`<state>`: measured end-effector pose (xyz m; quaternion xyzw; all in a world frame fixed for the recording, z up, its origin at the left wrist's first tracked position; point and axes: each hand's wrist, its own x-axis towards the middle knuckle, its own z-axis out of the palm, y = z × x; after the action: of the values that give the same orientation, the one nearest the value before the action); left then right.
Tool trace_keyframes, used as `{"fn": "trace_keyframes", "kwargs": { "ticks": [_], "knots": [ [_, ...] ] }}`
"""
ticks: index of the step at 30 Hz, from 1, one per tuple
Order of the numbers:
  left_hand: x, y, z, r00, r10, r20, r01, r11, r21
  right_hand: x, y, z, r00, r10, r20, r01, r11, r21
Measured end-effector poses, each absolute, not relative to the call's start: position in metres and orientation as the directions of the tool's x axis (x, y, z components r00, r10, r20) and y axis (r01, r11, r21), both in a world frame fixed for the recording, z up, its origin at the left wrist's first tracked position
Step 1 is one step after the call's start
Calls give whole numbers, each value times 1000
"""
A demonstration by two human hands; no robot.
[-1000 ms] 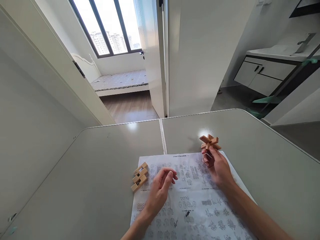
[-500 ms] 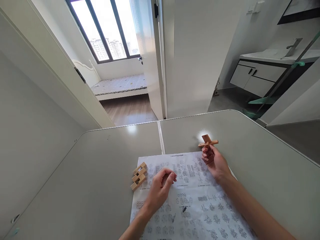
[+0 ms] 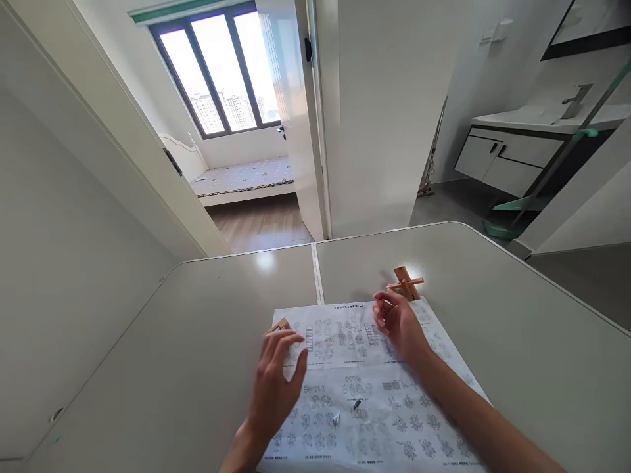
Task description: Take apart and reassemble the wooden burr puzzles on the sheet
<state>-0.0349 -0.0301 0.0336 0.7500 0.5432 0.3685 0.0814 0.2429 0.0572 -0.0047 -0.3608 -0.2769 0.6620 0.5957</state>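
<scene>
My left hand (image 3: 277, 371) is over the left edge of the printed sheet, thumb and fingers spread, holding nothing. Under and beyond its fingers are notched wooden puzzle blocks (image 3: 282, 324); only the far end shows and the rest is hidden. My right hand (image 3: 400, 325) hovers above the sheet's far right part, its fingers loosely curved and apart. Just beyond its fingertips, crossed wooden pieces (image 3: 404, 282) rest on the table at the sheet's far edge. The paper sheet (image 3: 330, 374) carries rows of small puzzle diagrams and lies flat between my arms.
The grey table (image 3: 207, 328) has a pale seam (image 3: 316, 272) running away from me and a rounded far edge. Two small dark marks or bits (image 3: 357, 405) show on the sheet. Past the table are an open door (image 3: 288, 112), a bed (image 3: 241, 177) and a washbasin cabinet (image 3: 507, 154).
My right hand has let go of the crossed wooden pieces and drawn back leftward. My left hand has moved left to the notched blocks and spread its fingers. The camera view has tilted slightly upward.
</scene>
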Motion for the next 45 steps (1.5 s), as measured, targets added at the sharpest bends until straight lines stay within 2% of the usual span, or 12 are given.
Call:
{"fn": "trace_keyframes", "kwargs": {
  "ticks": [2, 6, 12, 20, 29, 36, 45],
  "knots": [
    [-54, -27, 28, 58, 886, 461, 832, -298, 467, 233, 48, 1, -129, 986, -104, -525, -157, -836],
    [-92, -20, 13, 23, 918, 396, 902, -190, 388, 221, 36, 5, -281, 959, -30, -394, -144, -908],
    [-121, -13, 2, 47, 950, 310, 906, -171, 388, 217, 34, 2, -373, 928, 22, -269, -86, -959],
    [-99, -9, 19, 88, 923, 375, 923, -217, 318, 218, 34, -3, -417, 909, 28, -181, -52, -982],
    [-29, -1, 24, 122, 905, 408, 836, -315, 449, 218, 34, 0, -410, 911, 40, -155, -26, -988],
    [5, 6, 16, 185, 902, 390, 806, -367, 465, 216, 37, -9, -382, 922, 69, -104, 31, -994],
    [25, 6, 11, 211, 909, 360, 852, -352, 388, 216, 37, -8, -354, 931, 89, -6, 93, -996]
  ]
}}
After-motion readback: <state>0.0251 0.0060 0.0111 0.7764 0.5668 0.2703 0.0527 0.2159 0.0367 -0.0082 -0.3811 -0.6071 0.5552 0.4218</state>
